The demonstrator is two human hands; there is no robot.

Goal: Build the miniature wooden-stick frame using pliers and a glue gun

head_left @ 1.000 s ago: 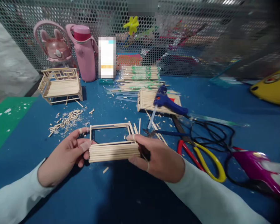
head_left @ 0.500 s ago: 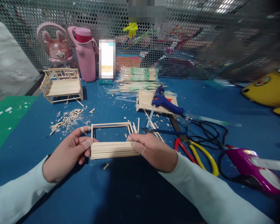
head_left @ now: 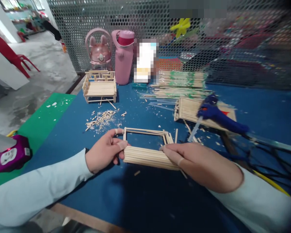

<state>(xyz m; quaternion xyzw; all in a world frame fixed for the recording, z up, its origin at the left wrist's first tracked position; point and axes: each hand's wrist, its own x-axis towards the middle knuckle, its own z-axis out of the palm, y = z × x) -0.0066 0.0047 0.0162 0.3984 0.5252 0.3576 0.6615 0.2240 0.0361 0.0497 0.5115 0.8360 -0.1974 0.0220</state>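
Between my two hands is a small rectangular frame of wooden sticks [head_left: 147, 156], its near part covered by a row of sticks laid side by side and its far part open. My left hand [head_left: 105, 149] pinches its left end, thumb on top of the slats. At the right end, my right hand [head_left: 199, 163] grips it with thumb and fingers closed together; its fingertips are partly hidden. Beyond that hand, a blue hot glue gun [head_left: 220, 116] lies on another stick-built panel [head_left: 188, 110]. A short offcut [head_left: 137, 173] lies just in front of the frame.
On the blue table [head_left: 92, 197] stand a miniature stick bench [head_left: 100, 89], a pink bottle [head_left: 124, 61] and a rabbit-eared cup [head_left: 100, 51]. Stick scraps [head_left: 103, 118] lie heaped. Packs of sticks [head_left: 184, 79] rest by the mesh screen. A purple device [head_left: 13, 155] sits left; cables [head_left: 271, 158] run right.
The view has swung left, bringing a red chair and the purple device at left into sight. Both hands keep their grip on the stick frame.
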